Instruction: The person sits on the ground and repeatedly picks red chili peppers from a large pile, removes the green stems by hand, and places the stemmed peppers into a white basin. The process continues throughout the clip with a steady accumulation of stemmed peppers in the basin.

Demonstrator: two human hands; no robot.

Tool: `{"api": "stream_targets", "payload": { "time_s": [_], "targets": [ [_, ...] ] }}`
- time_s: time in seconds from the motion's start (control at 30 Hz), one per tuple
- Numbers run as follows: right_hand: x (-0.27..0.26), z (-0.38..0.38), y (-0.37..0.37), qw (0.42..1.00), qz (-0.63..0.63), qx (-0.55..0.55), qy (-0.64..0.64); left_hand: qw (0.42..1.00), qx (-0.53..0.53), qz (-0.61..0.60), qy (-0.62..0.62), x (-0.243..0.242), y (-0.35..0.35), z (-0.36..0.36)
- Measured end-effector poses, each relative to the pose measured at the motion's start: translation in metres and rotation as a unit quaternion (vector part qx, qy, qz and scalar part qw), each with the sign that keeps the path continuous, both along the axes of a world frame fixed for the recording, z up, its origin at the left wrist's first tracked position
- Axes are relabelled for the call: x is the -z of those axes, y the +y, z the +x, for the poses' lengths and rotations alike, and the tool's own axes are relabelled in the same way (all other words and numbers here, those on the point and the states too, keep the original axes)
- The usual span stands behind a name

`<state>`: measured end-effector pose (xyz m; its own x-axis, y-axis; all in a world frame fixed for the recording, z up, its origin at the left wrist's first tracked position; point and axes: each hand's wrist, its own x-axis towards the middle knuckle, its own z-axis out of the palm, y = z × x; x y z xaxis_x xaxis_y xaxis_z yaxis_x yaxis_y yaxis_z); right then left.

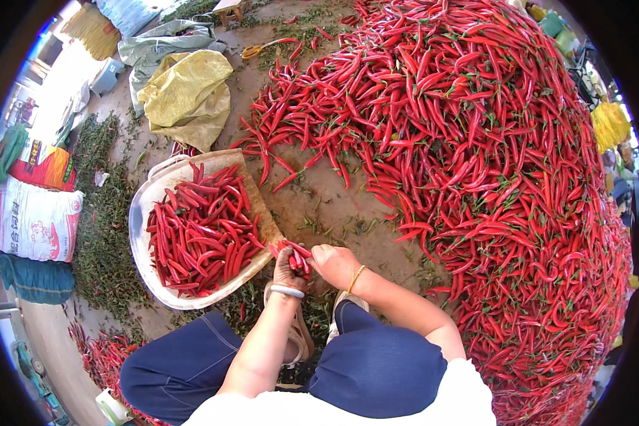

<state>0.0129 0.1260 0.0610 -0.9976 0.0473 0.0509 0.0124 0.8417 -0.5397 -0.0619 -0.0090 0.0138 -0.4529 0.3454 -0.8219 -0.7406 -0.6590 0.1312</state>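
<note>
Low in the middle of the view, my left hand is closed around a small bunch of red chili peppers. My right hand meets it from the right, its fingers pinched at the end of one pepper; the fingertips are partly hidden. Just left of both hands stands a white plastic basin with a cut-open rim side, holding many red chili peppers without green stems. A large heap of red chili peppers with green stems spreads from the top to the lower right.
Yellow and grey woven sacks lie beyond the basin. Orange-handled scissors rest on the floor near the heap. Green stem scraps lie left of the basin, beside a printed white sack. My knees and shoes are below my hands.
</note>
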Motion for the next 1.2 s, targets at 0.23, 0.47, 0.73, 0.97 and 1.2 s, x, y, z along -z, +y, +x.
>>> {"api": "stream_targets", "payload": {
  "time_s": [0.23,0.47,0.73,0.97,1.2],
  "targets": [
    [-0.026,-0.011,0.005,0.964,-0.087,-0.164,0.192,0.976,0.031,0.082,0.200,-0.041,-0.006,-0.057],
    [-0.014,0.003,-0.012,0.935,0.043,-0.255,-0.244,0.926,0.087,-0.033,0.365,-0.072,-0.067,-0.149],
    [0.000,0.041,0.014,0.961,0.013,-0.123,-0.249,0.522,0.317,-0.555,0.565,-0.103,-0.154,-0.273],
    [0.000,0.090,0.021,0.961,0.030,-0.071,-0.266,0.102,0.493,-0.739,0.447,-0.110,-0.178,-0.313],
    [-0.008,0.145,0.044,0.971,0.019,0.030,-0.236,-0.059,0.474,-0.765,0.431,-0.099,-0.167,-0.343]
  ]
}}
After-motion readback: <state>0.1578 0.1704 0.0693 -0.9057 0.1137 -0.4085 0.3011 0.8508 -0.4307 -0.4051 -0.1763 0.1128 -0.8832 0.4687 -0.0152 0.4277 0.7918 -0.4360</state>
